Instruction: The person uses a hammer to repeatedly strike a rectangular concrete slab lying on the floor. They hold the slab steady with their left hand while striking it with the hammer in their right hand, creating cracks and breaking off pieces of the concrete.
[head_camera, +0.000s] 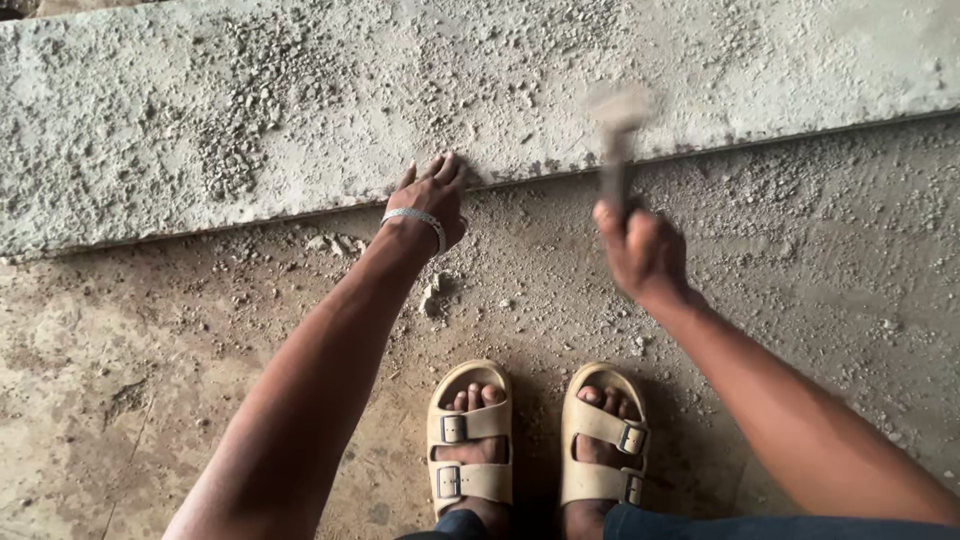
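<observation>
Landmark = concrete slab (300, 110), a long grey rough block running across the top of the view, w/ its near edge slanting up toward the right.

Far left, below the slab: bare dusty floor (120, 380), brown, cracked, w/ grit.

Left hand (432, 195) sits at the slab's near edge, approx mid-length. Fingers bent, tips pressed on the edge; palm over the floor just below. Not gripping anything, half open. Silver bracelet (415, 217) on that wrist, just below the slab edge.

Small rubble bits (432, 295) lie on the floor below the slab, near the left forearm.

Pair of beige two-strap sandals (470, 440) on the person's feet, well below the slab, between the two forearms.

Right hand (640, 250) is below the slab edge, right of the left hand, closed in a fist round a hammer (618, 130) handle. Hammer is motion-blurred; handle crosses the slab edge, head over the slab top, raised or touching – can't tell. More loose grit lies on the slab surface left of the hammer head.
</observation>
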